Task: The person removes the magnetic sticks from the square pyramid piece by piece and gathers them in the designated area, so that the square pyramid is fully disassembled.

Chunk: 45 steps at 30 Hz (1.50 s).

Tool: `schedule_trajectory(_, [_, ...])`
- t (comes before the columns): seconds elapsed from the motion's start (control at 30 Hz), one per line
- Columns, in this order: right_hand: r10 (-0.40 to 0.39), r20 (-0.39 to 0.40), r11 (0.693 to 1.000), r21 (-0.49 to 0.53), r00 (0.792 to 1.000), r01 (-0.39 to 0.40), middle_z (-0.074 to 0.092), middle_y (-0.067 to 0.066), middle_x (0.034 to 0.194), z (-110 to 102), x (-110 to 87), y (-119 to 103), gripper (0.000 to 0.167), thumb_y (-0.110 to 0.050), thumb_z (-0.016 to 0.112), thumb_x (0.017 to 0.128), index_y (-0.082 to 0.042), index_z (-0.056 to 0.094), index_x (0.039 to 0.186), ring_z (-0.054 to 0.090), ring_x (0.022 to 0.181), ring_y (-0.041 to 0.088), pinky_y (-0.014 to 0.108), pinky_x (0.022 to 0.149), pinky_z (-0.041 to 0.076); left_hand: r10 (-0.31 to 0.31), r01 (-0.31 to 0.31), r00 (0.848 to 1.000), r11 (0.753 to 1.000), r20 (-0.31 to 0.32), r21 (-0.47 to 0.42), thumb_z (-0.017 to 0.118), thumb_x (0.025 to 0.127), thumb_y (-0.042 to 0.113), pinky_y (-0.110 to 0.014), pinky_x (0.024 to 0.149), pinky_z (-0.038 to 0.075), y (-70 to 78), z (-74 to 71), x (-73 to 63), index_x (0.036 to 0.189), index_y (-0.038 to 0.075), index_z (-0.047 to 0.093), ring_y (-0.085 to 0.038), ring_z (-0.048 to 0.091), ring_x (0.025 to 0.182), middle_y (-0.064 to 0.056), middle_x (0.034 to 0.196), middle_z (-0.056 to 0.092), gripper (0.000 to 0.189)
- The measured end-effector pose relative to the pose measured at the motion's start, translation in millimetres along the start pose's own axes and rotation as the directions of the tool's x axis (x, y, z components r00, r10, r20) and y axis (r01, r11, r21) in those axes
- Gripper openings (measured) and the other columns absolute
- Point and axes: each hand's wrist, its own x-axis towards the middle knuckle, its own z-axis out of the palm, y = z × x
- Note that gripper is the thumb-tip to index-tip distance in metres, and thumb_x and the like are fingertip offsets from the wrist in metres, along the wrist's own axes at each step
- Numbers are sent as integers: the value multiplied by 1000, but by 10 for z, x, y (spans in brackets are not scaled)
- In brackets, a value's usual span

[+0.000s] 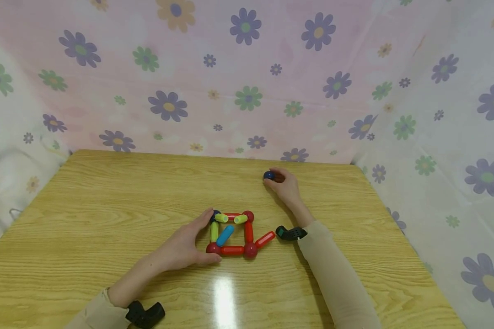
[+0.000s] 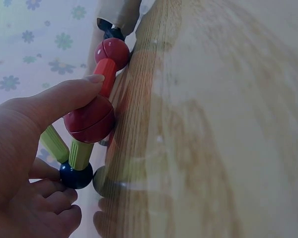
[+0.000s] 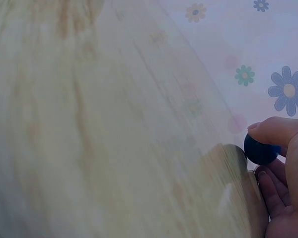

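My left hand (image 1: 182,246) holds the left side of a square frame of magnetic rods and balls. Its thumb lies along a red ball (image 2: 89,119) at the near left corner, and its fingers are at the dark blue corner ball (image 2: 75,175). A red rod (image 1: 232,250) forms the near side, ending at another red ball (image 1: 250,250). Two yellow-green rods (image 1: 241,219) stick up from the far corners; a blue rod (image 1: 225,235) rises from the near left one. At the back right, my right hand (image 1: 287,187) pinches a loose blue ball (image 3: 260,148) between thumb and fingers, close to the tabletop.
A red rod (image 1: 265,240) slants outward from the near right corner, close to the right wrist's black strap (image 1: 290,233). The wooden table (image 1: 127,196) ends at a flowered cloth (image 1: 206,91) behind and at the sides.
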Motion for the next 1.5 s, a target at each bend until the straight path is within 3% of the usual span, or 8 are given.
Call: schedule_trajectory(1.5, [-3,-9,999,35,1000,4,63,19,128,-7,-4,4,50,-21,75,91,-5,60,136,61,116,35,47,102,49,-13,13,1000,1000,8,-9,86,73,50,-55,118,29,8,7,4,161,12,20,-31,24,151,-2,167,19,116])
